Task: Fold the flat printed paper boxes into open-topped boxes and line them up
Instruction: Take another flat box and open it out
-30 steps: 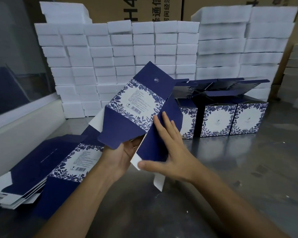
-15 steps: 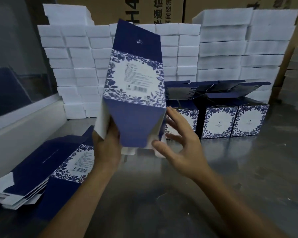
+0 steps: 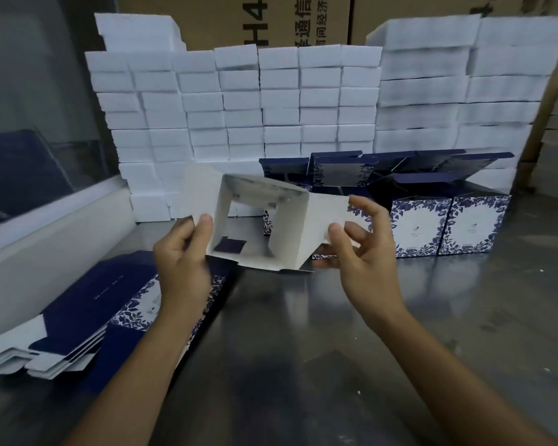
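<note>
Above the metal table I hold a paper box (image 3: 290, 226) popped open into a square tube, its white inside facing me. My left hand (image 3: 182, 255) grips its left wall, thumb on the inside. My right hand (image 3: 356, 249) pinches the white flap on its right side. A stack of flat blue printed boxes (image 3: 87, 313) lies at the left. Folded boxes (image 3: 474, 223) with blue leaf borders and raised lids stand in a row behind my right hand.
White foam blocks (image 3: 239, 101) are stacked in a wall across the back, with brown cartons (image 3: 226, 20) behind them. A white ledge (image 3: 45, 239) under a glass pane runs along the left. The steel tabletop (image 3: 335, 349) stretches out in front of me.
The box went from flat and upright, printed side toward me, to an opened tube with its white inside showing. My right hand moved from beside it to pinching its right flap.
</note>
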`<act>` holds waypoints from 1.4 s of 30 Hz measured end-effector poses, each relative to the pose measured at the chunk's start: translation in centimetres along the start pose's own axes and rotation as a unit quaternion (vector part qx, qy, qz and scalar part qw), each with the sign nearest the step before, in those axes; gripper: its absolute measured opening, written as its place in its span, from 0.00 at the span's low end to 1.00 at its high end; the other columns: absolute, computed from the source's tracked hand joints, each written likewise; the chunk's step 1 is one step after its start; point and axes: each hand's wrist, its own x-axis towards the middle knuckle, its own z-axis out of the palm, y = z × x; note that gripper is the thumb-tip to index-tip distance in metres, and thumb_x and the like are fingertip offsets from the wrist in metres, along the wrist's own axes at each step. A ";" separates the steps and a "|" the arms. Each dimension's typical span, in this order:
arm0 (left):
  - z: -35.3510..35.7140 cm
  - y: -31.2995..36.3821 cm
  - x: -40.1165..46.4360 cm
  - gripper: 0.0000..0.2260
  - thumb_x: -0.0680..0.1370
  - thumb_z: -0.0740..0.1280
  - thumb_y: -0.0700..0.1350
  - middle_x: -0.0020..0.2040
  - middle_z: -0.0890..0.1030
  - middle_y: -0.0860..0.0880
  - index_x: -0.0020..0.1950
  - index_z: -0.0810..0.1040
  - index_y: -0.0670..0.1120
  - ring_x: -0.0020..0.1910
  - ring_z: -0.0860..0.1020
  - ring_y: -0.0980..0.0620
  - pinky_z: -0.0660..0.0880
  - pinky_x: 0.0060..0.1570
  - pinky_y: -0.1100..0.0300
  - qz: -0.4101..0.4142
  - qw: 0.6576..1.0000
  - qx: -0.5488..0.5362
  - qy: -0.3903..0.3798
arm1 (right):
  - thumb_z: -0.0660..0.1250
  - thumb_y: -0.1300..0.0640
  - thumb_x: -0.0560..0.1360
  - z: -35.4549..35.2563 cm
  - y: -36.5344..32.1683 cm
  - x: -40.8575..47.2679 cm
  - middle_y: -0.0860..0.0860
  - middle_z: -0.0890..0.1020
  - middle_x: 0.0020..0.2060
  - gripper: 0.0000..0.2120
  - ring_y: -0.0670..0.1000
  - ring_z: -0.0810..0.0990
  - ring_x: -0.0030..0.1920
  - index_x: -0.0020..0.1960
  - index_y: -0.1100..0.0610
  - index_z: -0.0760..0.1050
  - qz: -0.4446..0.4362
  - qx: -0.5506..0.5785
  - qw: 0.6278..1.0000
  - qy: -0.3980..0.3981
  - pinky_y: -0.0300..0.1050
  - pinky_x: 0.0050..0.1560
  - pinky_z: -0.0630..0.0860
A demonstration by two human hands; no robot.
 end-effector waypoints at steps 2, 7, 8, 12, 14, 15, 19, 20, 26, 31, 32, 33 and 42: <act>0.2 -0.3 -0.1 0.21 0.82 0.64 0.41 0.31 0.61 0.51 0.31 0.60 0.44 0.34 0.60 0.53 0.59 0.36 0.58 -0.007 1.000 0.007 0.009 | 0.64 0.64 0.82 0.0 0.0 0.0 0.50 0.84 0.42 0.13 0.55 0.83 0.34 0.56 0.46 0.70 -0.010 -0.005 1.000 0.016 0.51 0.39 0.84; 0.7 -0.8 -0.6 0.20 0.82 0.65 0.42 0.30 0.65 0.53 0.30 0.64 0.48 0.30 0.64 0.56 0.63 0.31 0.67 0.008 0.997 0.064 0.036 | 0.59 0.61 0.84 -0.5 0.5 0.5 0.40 0.82 0.42 0.13 0.58 0.81 0.41 0.53 0.46 0.79 -0.061 -0.084 0.994 -0.010 0.45 0.40 0.83; 0.7 -0.8 -0.6 0.19 0.82 0.65 0.42 0.30 0.67 0.52 0.31 0.66 0.49 0.30 0.66 0.56 0.64 0.30 0.68 0.008 0.997 0.071 0.041 | 0.57 0.62 0.85 -0.8 0.8 0.6 0.39 0.82 0.43 0.15 0.54 0.82 0.41 0.56 0.46 0.79 -0.058 -0.091 0.994 -0.034 0.42 0.42 0.82; 0.9 -0.9 -0.7 0.17 0.81 0.65 0.43 0.31 0.72 0.50 0.33 0.70 0.49 0.33 0.70 0.51 0.67 0.33 0.60 0.000 0.994 0.091 0.055 | 0.52 0.73 0.76 -1.9 1.1 0.7 0.43 0.79 0.59 0.29 0.49 0.81 0.53 0.67 0.49 0.74 -0.091 -0.214 0.962 -0.141 0.41 0.54 0.79; 0.8 -1.0 -0.7 0.16 0.81 0.64 0.43 0.32 0.73 0.49 0.33 0.70 0.49 0.34 0.71 0.51 0.68 0.33 0.61 -0.008 0.994 0.089 0.060 | 0.54 0.74 0.74 -2.5 1.2 0.8 0.49 0.76 0.64 0.33 0.50 0.78 0.59 0.73 0.49 0.69 -0.099 -0.293 0.934 -0.180 0.42 0.61 0.76; 0.8 -1.1 -0.7 0.16 0.81 0.65 0.43 0.31 0.73 0.50 0.33 0.70 0.49 0.33 0.71 0.52 0.68 0.32 0.64 -0.012 0.994 0.086 0.062 | 0.57 0.74 0.75 -2.8 1.3 0.9 0.47 0.75 0.66 0.36 0.50 0.76 0.62 0.76 0.45 0.65 -0.094 -0.332 0.915 -0.210 0.43 0.64 0.74; 1.1 -1.3 -0.7 0.13 0.81 0.66 0.44 0.32 0.77 0.55 0.36 0.74 0.47 0.33 0.74 0.60 0.71 0.35 0.68 -0.021 0.995 0.081 0.057 | 0.72 0.57 0.77 -2.9 2.2 0.5 0.28 0.70 0.63 0.34 0.38 0.73 0.60 0.74 0.34 0.62 -0.056 -0.337 0.899 -0.275 0.37 0.57 0.76; 1.2 -1.4 -0.7 0.10 0.81 0.66 0.44 0.35 0.79 0.53 0.39 0.76 0.46 0.35 0.76 0.59 0.73 0.38 0.65 -0.029 0.995 0.079 0.051 | 0.72 0.53 0.77 -2.6 2.4 0.3 0.30 0.74 0.59 0.27 0.39 0.76 0.58 0.72 0.38 0.68 -0.054 -0.312 0.918 -0.239 0.41 0.55 0.78; 0.9 -1.3 -0.5 0.04 0.73 0.64 0.45 0.39 0.81 0.56 0.45 0.77 0.51 0.39 0.79 0.61 0.75 0.35 0.67 -0.072 0.995 0.070 0.025 | 0.69 0.50 0.76 -1.1 2.6 -0.5 0.36 0.81 0.40 0.10 0.38 0.80 0.42 0.54 0.51 0.84 -0.126 -0.306 0.941 -0.071 0.38 0.44 0.77; 0.9 -1.0 -1.0 0.11 0.76 0.60 0.57 0.49 0.82 0.49 0.52 0.76 0.54 0.50 0.81 0.47 0.79 0.50 0.43 -0.087 0.992 0.087 -0.009 | 0.70 0.55 0.75 -0.8 2.7 -0.5 0.27 0.77 0.40 0.10 0.28 0.77 0.40 0.55 0.55 0.84 -0.154 -0.296 0.941 -0.046 0.21 0.43 0.68; 0.9 -1.0 -1.0 0.11 0.76 0.60 0.60 0.46 0.82 0.50 0.49 0.74 0.55 0.48 0.81 0.49 0.79 0.50 0.43 -0.082 0.990 0.114 -0.008 | 0.70 0.56 0.75 -0.8 2.7 -0.5 0.28 0.77 0.40 0.10 0.27 0.76 0.40 0.54 0.56 0.84 -0.159 -0.298 0.940 -0.042 0.21 0.43 0.68; 1.0 -0.9 -1.0 0.13 0.75 0.60 0.63 0.45 0.81 0.51 0.47 0.74 0.55 0.46 0.81 0.49 0.79 0.50 0.43 -0.090 0.987 0.135 -0.008 | 0.70 0.56 0.74 -0.8 2.8 -0.5 0.31 0.78 0.39 0.10 0.27 0.76 0.40 0.54 0.57 0.85 -0.163 -0.299 0.939 -0.040 0.21 0.42 0.67; 1.9 -1.5 -1.7 0.25 0.84 0.57 0.51 0.30 0.77 0.45 0.31 0.73 0.41 0.31 0.76 0.56 0.72 0.33 0.59 -0.031 0.979 0.203 -0.002 | 0.77 0.52 0.72 -1.0 2.8 -0.3 0.39 0.81 0.49 0.18 0.37 0.79 0.44 0.61 0.50 0.79 -0.133 -0.303 0.944 -0.006 0.30 0.46 0.75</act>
